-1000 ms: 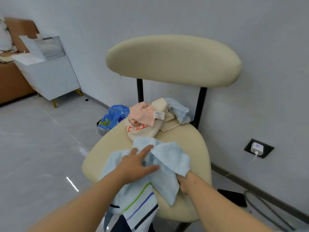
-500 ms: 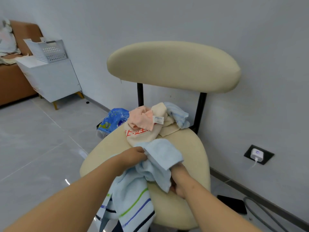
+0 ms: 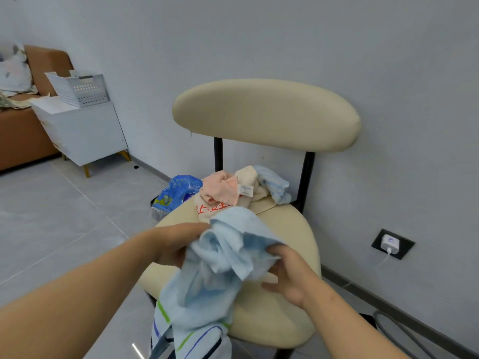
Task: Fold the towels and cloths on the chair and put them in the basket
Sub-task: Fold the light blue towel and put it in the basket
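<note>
A light blue towel [image 3: 220, 268] with green and blue stripes is bunched above the front of the cream chair seat [image 3: 293, 229], its striped end hanging off the front edge. My left hand [image 3: 173, 242] grips the towel's left side. My right hand [image 3: 290, 270] holds its right side, fingers curled into the cloth. At the back of the seat lies a small heap: a peach cloth [image 3: 220, 189], a cream cloth with red print [image 3: 212, 209] and a pale blue cloth [image 3: 274, 185]. A white perforated basket [image 3: 83, 90] stands on a white cabinet far left.
The white cabinet [image 3: 83, 133] stands by a brown sofa [image 3: 23, 136]. A blue plastic bag [image 3: 176, 194] lies on the floor left of the chair. A wall socket with a white charger [image 3: 390, 243] is low on the right wall. A grey hose [image 3: 404, 330] lies on the floor.
Both hands have gathered the blue towel and lifted it off the seat, bunching it between them. The view has tilted down slightly.
</note>
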Demonstrator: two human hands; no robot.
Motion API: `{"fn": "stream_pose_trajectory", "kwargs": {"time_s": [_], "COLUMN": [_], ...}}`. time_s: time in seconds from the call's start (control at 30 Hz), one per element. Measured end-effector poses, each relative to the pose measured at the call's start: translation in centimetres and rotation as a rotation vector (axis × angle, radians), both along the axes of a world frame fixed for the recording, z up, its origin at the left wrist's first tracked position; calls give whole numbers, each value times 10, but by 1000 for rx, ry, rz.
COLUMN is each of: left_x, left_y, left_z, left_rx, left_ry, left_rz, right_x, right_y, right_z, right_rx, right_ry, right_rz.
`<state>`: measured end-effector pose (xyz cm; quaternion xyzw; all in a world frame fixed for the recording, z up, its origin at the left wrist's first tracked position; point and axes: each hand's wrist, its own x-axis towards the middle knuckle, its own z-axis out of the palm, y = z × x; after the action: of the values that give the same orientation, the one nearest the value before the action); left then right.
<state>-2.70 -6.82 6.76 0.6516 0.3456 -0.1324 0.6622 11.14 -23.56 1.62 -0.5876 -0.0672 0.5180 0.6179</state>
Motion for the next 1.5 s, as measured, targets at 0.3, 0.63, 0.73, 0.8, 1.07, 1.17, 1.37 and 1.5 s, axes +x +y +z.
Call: {"fn": "stream_pose_trajectory", "kwargs": {"time_s": [0.3,0.63,0.73,0.8,1.07,1.17,1.37,1.5], "left_x": [19,37,24,19,55,60,47,35], "left_y": [1,-20,-15,-10,-21,-34,-20,-5], "left_z": [-28,-60,-43,-39,-73,-73,-76,-68], "left_rx": [126,351,118,-22,329,211,436,118], "left_ry": [-6,127,185,200,23,-13,-75,-241], "left_rz": [395,-9,-180,-189,-8,-79,176,659], "right_x": [32,32,28,27,29,32,31,26], "right_y": [-1,12,17,20,20,21,21,21], "right_z": [-10,-44,-43,-45,-50,-59,-56,-55], "right_rx": [-65,-207,-149,-146,-238,-244,-231,-229], "right_ry": [113,-14,21,37,44,8,49,62], "right_rz": [-153,-16,-2,2,-14,-7,-57,-146]}}
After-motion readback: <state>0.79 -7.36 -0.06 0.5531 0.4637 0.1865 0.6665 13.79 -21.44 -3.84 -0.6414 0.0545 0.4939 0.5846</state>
